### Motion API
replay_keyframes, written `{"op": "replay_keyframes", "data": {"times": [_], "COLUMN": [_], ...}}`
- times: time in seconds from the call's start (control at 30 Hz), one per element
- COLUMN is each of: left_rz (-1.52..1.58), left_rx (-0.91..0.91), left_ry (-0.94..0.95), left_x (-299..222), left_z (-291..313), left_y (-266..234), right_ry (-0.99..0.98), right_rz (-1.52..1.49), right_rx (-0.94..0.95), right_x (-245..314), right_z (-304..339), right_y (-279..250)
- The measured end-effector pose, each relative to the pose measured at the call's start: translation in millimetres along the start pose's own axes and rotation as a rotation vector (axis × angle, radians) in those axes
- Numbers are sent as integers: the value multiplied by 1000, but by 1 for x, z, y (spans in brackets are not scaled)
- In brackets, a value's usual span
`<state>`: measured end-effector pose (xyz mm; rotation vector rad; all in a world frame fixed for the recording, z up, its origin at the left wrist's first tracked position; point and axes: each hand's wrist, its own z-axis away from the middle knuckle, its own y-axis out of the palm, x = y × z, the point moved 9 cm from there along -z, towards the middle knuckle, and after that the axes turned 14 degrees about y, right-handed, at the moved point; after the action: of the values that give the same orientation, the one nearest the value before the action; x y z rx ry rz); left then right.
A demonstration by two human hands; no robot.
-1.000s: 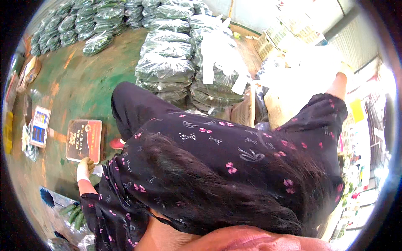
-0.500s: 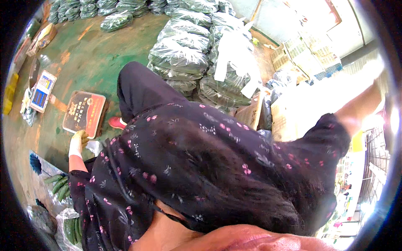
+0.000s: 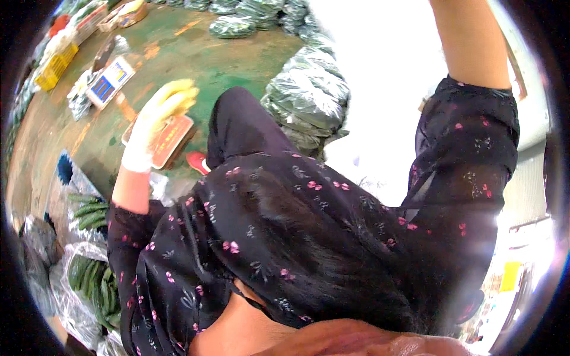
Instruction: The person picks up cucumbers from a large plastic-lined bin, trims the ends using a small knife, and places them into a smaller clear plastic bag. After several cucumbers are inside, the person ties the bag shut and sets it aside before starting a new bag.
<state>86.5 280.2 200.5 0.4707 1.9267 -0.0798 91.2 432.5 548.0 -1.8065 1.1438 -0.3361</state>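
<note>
My left hand (image 3: 157, 115), in a pale yellow glove, is raised with its fingers stretched out and nothing visible in them. Below it, partly covered by the glove, a flat red-and-dark rectangular box (image 3: 173, 141) sits on the floor. My right forearm (image 3: 472, 44) reaches up past the top edge, so that hand is out of sight. Beside this arm a large, glaring white sheet-like thing (image 3: 374, 77) fills the upper right; its details are washed out. Close to my left sleeve lie several cucumbers (image 3: 90, 215), and more cucumbers (image 3: 95, 288) sit in an open clear plastic bag (image 3: 74, 314).
Filled clear bags of green produce (image 3: 309, 92) are stacked ahead of my knee, partly behind the white sheet. Further bags (image 3: 233, 26) line the far floor. A blue-and-white box (image 3: 111, 82) and a yellow crate (image 3: 56, 66) stand at the far left.
My left hand has lifted from beside the red-and-dark box to above it. My right arm has swung up and forward, and the white sheet now covers much of the bag stack and the cartons.
</note>
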Motion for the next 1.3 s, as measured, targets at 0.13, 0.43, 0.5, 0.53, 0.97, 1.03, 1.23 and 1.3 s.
{"op": "replay_keyframes", "data": {"times": [0.13, 0.43, 0.5, 0.53, 0.97, 1.03, 1.23, 1.3], "left_rz": [-175, 418, 337, 300, 233, 88, 169, 292], "left_rx": [273, -158, -225, -289, -585, -633, -938, -804], "left_ry": [198, 334, 331, 316, 401, 487, 333, 227], "left_x": [-87, -99, -95, -90, -113, -143, -92, -49], "left_z": [-57, -82, -90, -93, -64, -58, -8, -19], "left_y": [112, 25, 15, 10, -97, -115, -213, -176], "right_ry": [-171, 210, 330, 324, 496, 558, 820, 832], "right_rz": [-238, -686, -871, -845, -592, -421, 116, 435], "right_rx": [86, 143, 496, 663, 126, 189, 92, -73], "right_x": [85, -29, -43, -30, -18, -70, -256, -334], "right_z": [-4, 91, 135, 167, 164, 180, 246, 290], "right_y": [46, 97, 177, 212, 331, 374, 223, 137]}}
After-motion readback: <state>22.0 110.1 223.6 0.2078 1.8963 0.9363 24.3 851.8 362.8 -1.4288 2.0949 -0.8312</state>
